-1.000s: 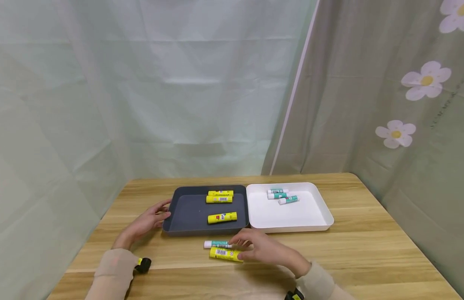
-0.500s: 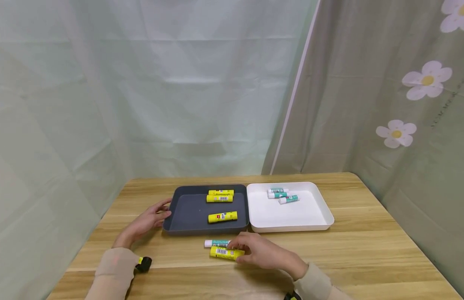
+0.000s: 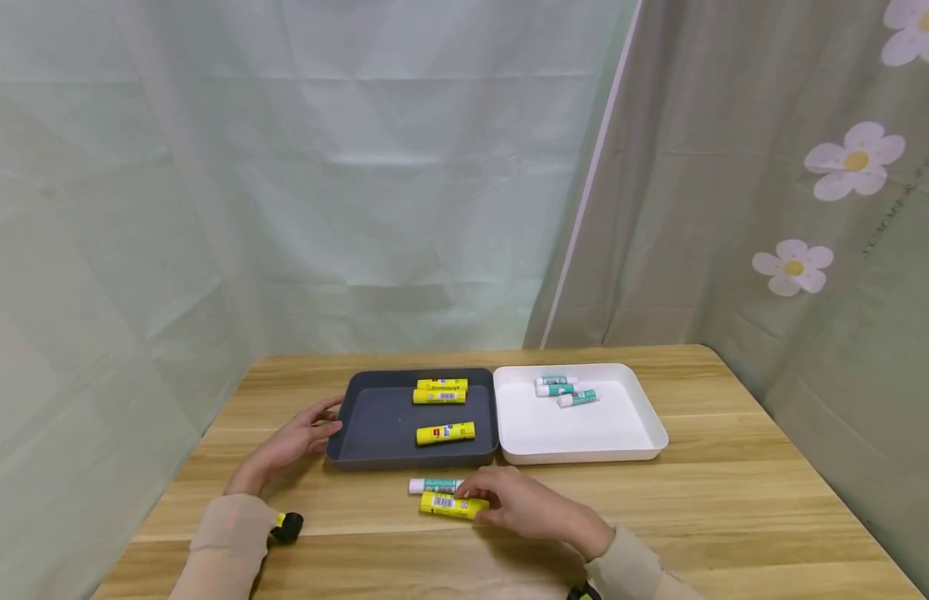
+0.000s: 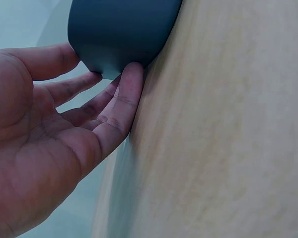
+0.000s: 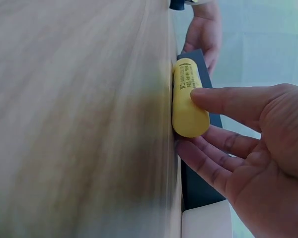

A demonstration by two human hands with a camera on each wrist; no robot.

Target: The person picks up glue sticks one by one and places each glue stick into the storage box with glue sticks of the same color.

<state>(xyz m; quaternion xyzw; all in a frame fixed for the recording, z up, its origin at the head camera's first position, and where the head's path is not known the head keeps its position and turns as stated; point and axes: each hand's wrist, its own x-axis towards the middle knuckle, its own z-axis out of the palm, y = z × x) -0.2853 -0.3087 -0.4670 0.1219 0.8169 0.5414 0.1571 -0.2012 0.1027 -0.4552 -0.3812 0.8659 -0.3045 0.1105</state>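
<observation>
My right hand (image 3: 524, 502) pinches the right end of a yellow glue stick (image 3: 443, 504) lying on the table in front of the trays. In the right wrist view the thumb presses one side of this yellow glue stick (image 5: 187, 111), with fingers behind it. Just beyond lies a white and teal glue stick (image 3: 434, 487), its right end hidden by the fingers. My left hand (image 3: 290, 442) rests its fingertips against the left wall of a dark grey tray (image 3: 374, 437). The left wrist view shows those fingers extended to the tray's corner (image 4: 121, 34).
Several yellow glue sticks (image 3: 445, 433) lie in the dark tray. To its right, side by side with it, a white tray (image 3: 584, 437) holds several white and teal glue sticks (image 3: 578, 399). Curtains (image 3: 434, 208) hang behind the wooden table (image 3: 734, 500).
My right hand has moved slightly left and down, and its fingers have closed in on the yellow glue stick. The left hand stays at the dark tray.
</observation>
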